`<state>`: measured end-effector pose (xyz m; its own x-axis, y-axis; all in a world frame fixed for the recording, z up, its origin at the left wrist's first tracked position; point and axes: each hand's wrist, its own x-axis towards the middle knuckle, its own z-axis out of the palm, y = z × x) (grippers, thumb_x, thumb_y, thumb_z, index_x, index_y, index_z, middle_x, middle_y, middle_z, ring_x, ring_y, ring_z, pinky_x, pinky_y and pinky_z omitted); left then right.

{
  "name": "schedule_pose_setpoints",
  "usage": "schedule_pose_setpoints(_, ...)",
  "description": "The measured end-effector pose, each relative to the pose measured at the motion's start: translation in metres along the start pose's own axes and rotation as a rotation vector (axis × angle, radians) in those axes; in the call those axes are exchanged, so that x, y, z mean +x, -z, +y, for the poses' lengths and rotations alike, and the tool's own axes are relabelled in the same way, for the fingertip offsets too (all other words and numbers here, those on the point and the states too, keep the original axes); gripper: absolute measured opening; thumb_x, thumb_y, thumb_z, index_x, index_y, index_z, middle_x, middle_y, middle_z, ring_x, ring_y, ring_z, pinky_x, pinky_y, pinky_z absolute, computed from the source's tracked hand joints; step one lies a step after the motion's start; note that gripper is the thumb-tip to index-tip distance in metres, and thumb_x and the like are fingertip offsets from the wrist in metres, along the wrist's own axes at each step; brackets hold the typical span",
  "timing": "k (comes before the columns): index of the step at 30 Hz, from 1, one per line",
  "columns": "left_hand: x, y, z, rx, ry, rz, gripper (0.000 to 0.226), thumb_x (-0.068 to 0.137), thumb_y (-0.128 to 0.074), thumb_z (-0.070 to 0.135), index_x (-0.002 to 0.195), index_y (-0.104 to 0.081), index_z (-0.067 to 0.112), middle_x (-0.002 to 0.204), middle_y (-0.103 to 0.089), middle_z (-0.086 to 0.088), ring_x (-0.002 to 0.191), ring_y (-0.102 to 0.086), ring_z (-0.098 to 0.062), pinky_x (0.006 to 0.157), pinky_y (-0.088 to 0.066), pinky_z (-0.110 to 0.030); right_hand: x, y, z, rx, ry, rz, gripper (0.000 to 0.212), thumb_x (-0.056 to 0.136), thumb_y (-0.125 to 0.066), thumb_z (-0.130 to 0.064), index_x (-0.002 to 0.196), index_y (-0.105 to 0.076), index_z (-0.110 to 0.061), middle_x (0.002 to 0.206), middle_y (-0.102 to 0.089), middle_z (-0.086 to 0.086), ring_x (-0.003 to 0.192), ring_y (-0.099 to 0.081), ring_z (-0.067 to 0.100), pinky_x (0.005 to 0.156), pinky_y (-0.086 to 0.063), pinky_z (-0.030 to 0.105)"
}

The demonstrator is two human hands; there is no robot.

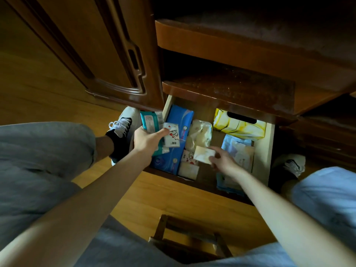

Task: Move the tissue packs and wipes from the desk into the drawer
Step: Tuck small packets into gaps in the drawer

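Observation:
The open wooden drawer (263, 151) lies below the desk shelves. My left hand (147, 139) hovers over its left edge, gripping a teal wipes pack (149, 121) together with a small white tissue pack with red hearts (172, 136). My right hand (223, 158) holds a small beige tissue pack (203, 154) over the drawer's middle. Inside lie a long blue tissue pack (178, 122), a cream soft pack (200, 132), a yellow tissue box (238, 125), a pale blue and pink pack (238, 151), and small packs near the front (189, 166).
A carved cabinet door (107, 54) stands to the left. Two dark shelves (231, 87) overhang the drawer's back. My knees and white sneakers (123, 122) flank the drawer on the wooden floor. A small wooden stool (188, 237) sits beneath me.

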<state>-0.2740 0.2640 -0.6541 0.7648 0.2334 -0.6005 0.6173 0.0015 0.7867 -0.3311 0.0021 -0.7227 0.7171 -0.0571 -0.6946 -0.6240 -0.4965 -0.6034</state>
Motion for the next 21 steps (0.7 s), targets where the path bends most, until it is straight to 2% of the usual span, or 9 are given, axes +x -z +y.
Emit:
schedule_pose_setpoints(3,-0.001,0.003,-0.003,-0.027,0.022,-0.001,0.029,0.075,-0.088,0.012,0.1,-0.073,0.016,0.087,-0.078,-0.004,0.07,-0.077,-0.014,0.051,-0.059,-0.03,0.016,-0.026,0.003,-0.09,0.027,0.016,0.045,0.104,-0.053,-0.012,0.148,-0.048,-0.018,0.132,-0.059,0.011,0.099,-0.069,0.03,0.085,-0.059,0.045)
schedule_pose_setpoints(5,-0.001,0.004,-0.003,-0.035,0.025,-0.001,0.029,0.075,-0.088,0.011,0.099,-0.073,0.015,0.085,-0.078,-0.003,0.07,-0.077,-0.015,0.049,-0.059,-0.029,0.021,-0.039,0.008,-0.082,0.013,0.035,0.045,0.1,-0.061,-0.017,0.143,-0.046,-0.014,0.132,-0.059,0.01,0.104,-0.067,0.031,0.092,-0.056,0.049)
schedule_pose_setpoints(9,-0.002,0.003,-0.001,-0.033,0.034,-0.03,0.025,0.077,-0.087,0.011,0.095,-0.072,0.017,0.073,-0.078,0.002,0.067,-0.077,-0.012,0.047,-0.057,-0.027,0.029,-0.041,0.014,-0.12,-0.011,0.054,0.046,0.098,-0.065,-0.026,0.137,-0.044,-0.013,0.126,-0.056,0.006,0.106,-0.057,0.022,0.086,-0.049,0.038)
schedule_pose_setpoints(12,-0.003,-0.001,-0.001,-0.022,0.033,-0.064,0.024,0.078,-0.086,0.011,0.097,-0.072,0.016,0.078,-0.078,0.001,0.069,-0.077,-0.013,0.049,-0.059,-0.029,0.034,-0.027,0.016,-0.134,-0.011,0.079,0.038,0.101,-0.057,-0.025,0.137,-0.048,-0.016,0.13,-0.058,0.008,0.101,-0.056,0.019,0.08,-0.043,0.032)
schedule_pose_setpoints(14,-0.003,-0.003,-0.001,-0.015,0.023,-0.086,0.022,0.078,-0.086,0.011,0.094,-0.072,0.019,0.072,-0.078,0.006,0.069,-0.077,-0.01,0.048,-0.058,-0.027,0.035,-0.02,0.019,-0.157,-0.024,0.085,0.035,0.103,-0.054,-0.027,0.137,-0.051,-0.017,0.132,-0.06,0.008,0.103,-0.058,0.019,0.079,-0.042,0.032)
schedule_pose_setpoints(16,-0.003,-0.006,0.0,-0.004,0.007,-0.109,0.022,0.078,-0.085,0.011,0.091,-0.071,0.021,0.07,-0.077,0.01,0.069,-0.076,-0.008,0.049,-0.057,-0.024,0.034,-0.019,0.022,-0.184,-0.024,0.079,0.034,0.103,-0.054,-0.028,0.135,-0.054,-0.014,0.132,-0.061,0.008,0.11,-0.06,0.022,0.082,-0.043,0.032)
schedule_pose_setpoints(19,-0.003,-0.006,-0.001,0.009,-0.001,-0.119,0.024,0.078,-0.086,0.011,0.094,-0.072,0.02,0.074,-0.077,0.007,0.072,-0.077,-0.009,0.051,-0.058,-0.024,0.031,-0.028,0.022,-0.185,-0.026,0.113,0.033,0.102,-0.058,-0.025,0.131,-0.056,-0.011,0.129,-0.063,0.011,0.115,-0.06,0.027,0.093,-0.047,0.037)
schedule_pose_setpoints(21,-0.004,-0.005,-0.001,0.016,0.004,-0.112,0.025,0.077,-0.086,0.012,0.097,-0.072,0.019,0.078,-0.078,0.004,0.073,-0.077,-0.011,0.052,-0.059,-0.026,0.029,-0.036,0.017,-0.134,-0.032,0.15,0.034,0.1,-0.061,-0.024,0.131,-0.054,-0.01,0.129,-0.063,0.011,0.118,-0.06,0.029,0.095,-0.046,0.036)
